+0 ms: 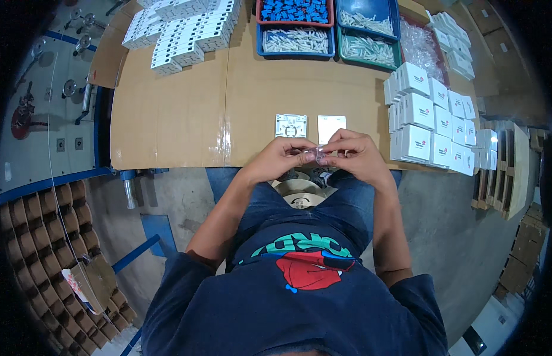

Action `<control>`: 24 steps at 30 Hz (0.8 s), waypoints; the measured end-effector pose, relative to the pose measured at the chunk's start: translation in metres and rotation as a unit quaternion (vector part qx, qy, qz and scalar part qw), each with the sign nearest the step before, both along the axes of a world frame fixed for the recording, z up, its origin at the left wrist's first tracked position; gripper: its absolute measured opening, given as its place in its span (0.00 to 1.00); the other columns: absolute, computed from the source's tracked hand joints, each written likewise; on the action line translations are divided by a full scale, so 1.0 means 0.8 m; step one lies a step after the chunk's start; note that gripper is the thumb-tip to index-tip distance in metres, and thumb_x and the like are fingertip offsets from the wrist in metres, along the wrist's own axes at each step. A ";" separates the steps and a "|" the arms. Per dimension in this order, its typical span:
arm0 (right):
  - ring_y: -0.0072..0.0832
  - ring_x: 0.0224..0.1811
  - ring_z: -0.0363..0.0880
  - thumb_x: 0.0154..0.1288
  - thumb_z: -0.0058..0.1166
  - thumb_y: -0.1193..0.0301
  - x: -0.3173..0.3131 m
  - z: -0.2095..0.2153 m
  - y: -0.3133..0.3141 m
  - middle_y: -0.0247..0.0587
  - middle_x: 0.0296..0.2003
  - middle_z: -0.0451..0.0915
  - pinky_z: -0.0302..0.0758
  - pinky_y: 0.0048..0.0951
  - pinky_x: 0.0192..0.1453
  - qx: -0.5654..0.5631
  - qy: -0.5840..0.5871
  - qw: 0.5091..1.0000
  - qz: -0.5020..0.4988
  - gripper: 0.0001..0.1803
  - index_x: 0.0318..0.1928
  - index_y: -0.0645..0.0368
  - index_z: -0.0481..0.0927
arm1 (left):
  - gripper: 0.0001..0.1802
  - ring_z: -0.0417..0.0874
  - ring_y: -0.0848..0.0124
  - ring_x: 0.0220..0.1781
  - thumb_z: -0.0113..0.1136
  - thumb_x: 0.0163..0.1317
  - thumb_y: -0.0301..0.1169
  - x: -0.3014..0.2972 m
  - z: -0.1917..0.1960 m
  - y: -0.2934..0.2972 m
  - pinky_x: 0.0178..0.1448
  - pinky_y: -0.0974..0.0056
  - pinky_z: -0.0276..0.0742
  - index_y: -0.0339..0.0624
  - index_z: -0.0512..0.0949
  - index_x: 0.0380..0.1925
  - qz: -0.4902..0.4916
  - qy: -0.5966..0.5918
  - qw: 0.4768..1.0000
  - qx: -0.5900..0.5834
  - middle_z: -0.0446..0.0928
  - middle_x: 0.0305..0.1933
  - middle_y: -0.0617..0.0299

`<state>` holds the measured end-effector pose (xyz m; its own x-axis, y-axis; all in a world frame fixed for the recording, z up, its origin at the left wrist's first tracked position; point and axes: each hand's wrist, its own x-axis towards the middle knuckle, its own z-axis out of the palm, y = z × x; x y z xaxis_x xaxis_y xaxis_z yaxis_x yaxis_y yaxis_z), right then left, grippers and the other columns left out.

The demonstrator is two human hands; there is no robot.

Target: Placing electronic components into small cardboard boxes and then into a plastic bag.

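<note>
A small clear plastic piece [317, 154] sits at the centre of my view, pinched between two bare hands near the close edge of the counter [175, 113]. I see the left hand [283, 157] gripping it from one side with thumb and fingers [302, 158], and the right hand [359, 155] gripping it from the other, its fingertips closed on the plastic. The piece is partly hidden by the grip, so I cannot tell its exact form.

Just beyond the hands, two flat items lie side by side on the cardboard-covered counter: a white frame [291, 124] with a round central opening and, to its right, a plain white plate [332, 124]. Farther back I note a red tray [295, 24] of blue parts, with a blue tray [295, 55] of slender white parts just in front. Beside these, a green tray [371, 65] holds similar white parts. White boxes [418, 111] stand in rows at the right; white blocks [193, 41] with dark openings are stacked at the far left. A wooden pallet [508, 172] stands beyond the counter's right end.
</note>
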<state>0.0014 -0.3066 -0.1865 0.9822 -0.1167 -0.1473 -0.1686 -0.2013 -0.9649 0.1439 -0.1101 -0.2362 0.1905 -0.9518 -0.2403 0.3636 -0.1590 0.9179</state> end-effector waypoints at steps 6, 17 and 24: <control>0.19 0.27 0.74 0.60 0.68 0.74 0.000 0.013 0.007 0.35 0.32 0.83 0.69 0.25 0.31 -0.049 0.017 0.999 -0.010 0.12 0.45 0.56 0.90 | 0.16 0.81 0.77 0.50 0.64 0.70 0.31 0.006 0.019 0.002 0.58 0.67 0.77 0.36 0.82 0.54 -0.018 -0.123 0.992 0.010 0.85 0.46 0.63; 0.31 0.24 0.77 0.59 0.61 0.74 0.007 0.021 0.010 0.42 0.30 0.82 0.71 0.31 0.30 -0.145 0.014 0.989 -0.009 0.12 0.44 0.56 0.89 | 0.18 0.84 0.68 0.54 0.68 0.64 0.28 -0.001 0.033 -0.006 0.64 0.62 0.75 0.35 0.81 0.53 0.040 -0.259 0.965 -0.026 0.86 0.50 0.56; 0.32 0.25 0.76 0.59 0.62 0.72 0.014 0.031 0.010 0.41 0.31 0.81 0.72 0.31 0.31 -0.161 0.021 0.987 -0.013 0.11 0.42 0.56 0.89 | 0.25 0.84 0.69 0.53 0.77 0.55 0.31 0.003 0.022 -0.010 0.62 0.64 0.75 0.35 0.81 0.52 0.034 -0.283 0.958 0.007 0.85 0.50 0.57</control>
